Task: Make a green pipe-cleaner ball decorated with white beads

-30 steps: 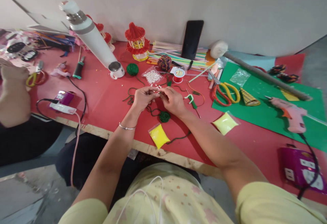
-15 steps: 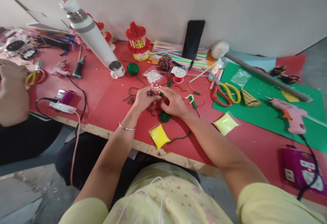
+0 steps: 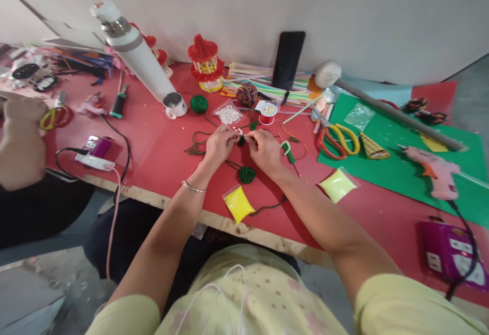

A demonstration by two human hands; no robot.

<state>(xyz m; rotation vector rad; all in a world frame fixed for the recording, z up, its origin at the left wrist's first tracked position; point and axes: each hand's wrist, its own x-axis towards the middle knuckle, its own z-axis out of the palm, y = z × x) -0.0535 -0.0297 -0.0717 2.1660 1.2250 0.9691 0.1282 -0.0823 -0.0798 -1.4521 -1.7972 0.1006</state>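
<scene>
My left hand (image 3: 221,146) and my right hand (image 3: 264,150) face each other low over the red tabletop. Their fingertips are pinched on either side of a small dark green yarn piece (image 3: 241,140), whose exact shape the fingers partly hide. Just beyond it lie loose white beads (image 3: 238,131) and a clear bag of white beads (image 3: 228,114). Closer to me rests a coiled green yarn rosette (image 3: 246,174). A green yarn ball (image 3: 198,104) sits to the left, with a strand trailing toward my left hand. Right of my right hand is a green-handled tool (image 3: 291,157).
Behind stand a white bottle (image 3: 143,60), a cup (image 3: 174,105), a red-roofed model (image 3: 206,65) and a phone (image 3: 288,60). Rightward are scissors (image 3: 346,139), a pink glue gun (image 3: 435,169) and a purple power box (image 3: 451,256). Yellow packet (image 3: 238,203) lies near the edge. Another person's arm (image 3: 23,144) is at left.
My hands have drawn slightly apart and my fingers have shifted on the small green yarn piece. My left hand has moved a little to the right; the other things stay put.
</scene>
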